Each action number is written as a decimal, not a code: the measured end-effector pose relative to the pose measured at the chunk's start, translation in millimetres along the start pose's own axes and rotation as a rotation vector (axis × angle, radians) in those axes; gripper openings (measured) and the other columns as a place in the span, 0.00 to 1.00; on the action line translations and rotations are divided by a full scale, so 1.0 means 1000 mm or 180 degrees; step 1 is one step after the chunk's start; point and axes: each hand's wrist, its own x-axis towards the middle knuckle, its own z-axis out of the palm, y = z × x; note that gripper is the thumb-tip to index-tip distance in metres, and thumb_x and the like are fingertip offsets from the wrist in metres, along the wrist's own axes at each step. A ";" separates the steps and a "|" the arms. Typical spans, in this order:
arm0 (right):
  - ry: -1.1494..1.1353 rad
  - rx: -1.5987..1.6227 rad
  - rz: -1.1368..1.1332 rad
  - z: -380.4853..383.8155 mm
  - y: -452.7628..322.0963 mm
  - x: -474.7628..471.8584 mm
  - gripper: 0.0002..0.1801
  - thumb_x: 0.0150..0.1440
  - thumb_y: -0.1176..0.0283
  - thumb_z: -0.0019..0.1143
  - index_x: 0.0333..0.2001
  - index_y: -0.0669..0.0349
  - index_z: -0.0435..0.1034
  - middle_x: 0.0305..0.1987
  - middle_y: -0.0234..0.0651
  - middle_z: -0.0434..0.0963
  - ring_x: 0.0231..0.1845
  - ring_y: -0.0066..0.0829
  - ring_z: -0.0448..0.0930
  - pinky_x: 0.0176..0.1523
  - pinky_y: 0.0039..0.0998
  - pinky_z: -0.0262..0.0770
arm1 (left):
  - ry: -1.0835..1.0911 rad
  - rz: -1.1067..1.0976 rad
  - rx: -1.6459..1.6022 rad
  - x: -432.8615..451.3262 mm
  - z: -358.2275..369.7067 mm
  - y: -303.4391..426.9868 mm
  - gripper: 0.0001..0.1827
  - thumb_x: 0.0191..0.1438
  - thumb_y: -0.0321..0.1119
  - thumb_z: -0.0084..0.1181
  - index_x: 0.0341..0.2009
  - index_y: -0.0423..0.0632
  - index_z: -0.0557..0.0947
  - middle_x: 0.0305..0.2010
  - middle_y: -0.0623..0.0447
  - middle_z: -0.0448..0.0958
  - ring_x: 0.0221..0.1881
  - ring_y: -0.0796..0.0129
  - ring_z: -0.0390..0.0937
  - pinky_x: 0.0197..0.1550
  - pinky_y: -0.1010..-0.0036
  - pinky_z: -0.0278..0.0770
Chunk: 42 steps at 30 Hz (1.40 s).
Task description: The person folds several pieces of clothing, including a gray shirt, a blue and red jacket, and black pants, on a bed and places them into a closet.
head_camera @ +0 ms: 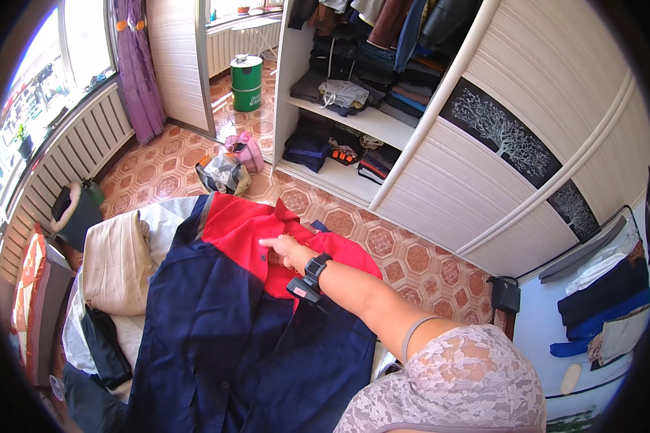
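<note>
My right hand point(284, 251) is at the front edge of a navy and red jacket point(211, 325), on its red upper part. Its fingers appear to pinch the fabric near a dark button, with one finger stretched to the left; the fingertips are partly hidden. The jacket lies spread front side up, collar away from me, its front parted lower down. A black wrist strap point(317, 270) with a small device point(304, 292) sits on my right wrist. My left hand is out of view. Left of the jacket rests a folded beige cloth point(116, 260).
Dark garments point(105, 346) and a pale sheet point(170, 211) lie beside the jacket. Bags point(222, 173) stand on the patterned floor point(357, 216). An open wardrobe point(346, 116) holds folded clothes. Clothes hang on a rack point(601, 292) at right; a radiator point(65, 146) runs below the window.
</note>
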 end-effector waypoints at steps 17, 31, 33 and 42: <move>0.0810 -0.1906 -0.0498 -0.062 -0.035 0.002 0.09 0.39 0.78 0.58 0.27 0.65 0.68 0.21 0.36 0.74 0.18 0.29 0.75 0.19 0.27 0.70 | 0.0666 0.0337 0.0569 0.022 0.005 -0.077 0.29 0.34 0.19 0.58 0.46 0.39 0.66 0.42 0.46 0.68 0.42 0.62 0.68 0.44 0.71 0.66; -0.0101 -0.4776 -0.3035 0.035 -0.084 0.080 0.25 0.41 0.58 0.51 0.41 0.64 0.67 0.37 0.47 0.73 0.40 0.42 0.73 0.46 0.36 0.68 | -0.0812 0.4207 0.1172 -0.120 0.241 0.100 0.25 0.34 0.26 0.55 0.43 0.41 0.70 0.49 0.44 0.66 0.52 0.50 0.61 0.53 0.58 0.56; 0.0254 -0.4877 -0.2988 0.055 -0.068 0.093 0.35 0.41 0.53 0.52 0.49 0.65 0.59 0.45 0.47 0.69 0.49 0.43 0.68 0.53 0.37 0.62 | -0.1519 0.4170 0.1452 -0.149 0.281 0.114 0.27 0.36 0.29 0.57 0.45 0.44 0.70 0.52 0.48 0.65 0.55 0.54 0.58 0.56 0.59 0.52; -0.0263 -0.4140 -0.1158 0.065 -0.098 0.143 0.41 0.38 0.38 0.50 0.38 0.69 0.69 0.43 0.50 0.71 0.44 0.44 0.72 0.46 0.36 0.66 | -0.2018 0.3916 0.1831 -0.161 0.328 0.133 0.23 0.37 0.37 0.58 0.42 0.46 0.73 0.47 0.52 0.65 0.48 0.58 0.61 0.50 0.62 0.56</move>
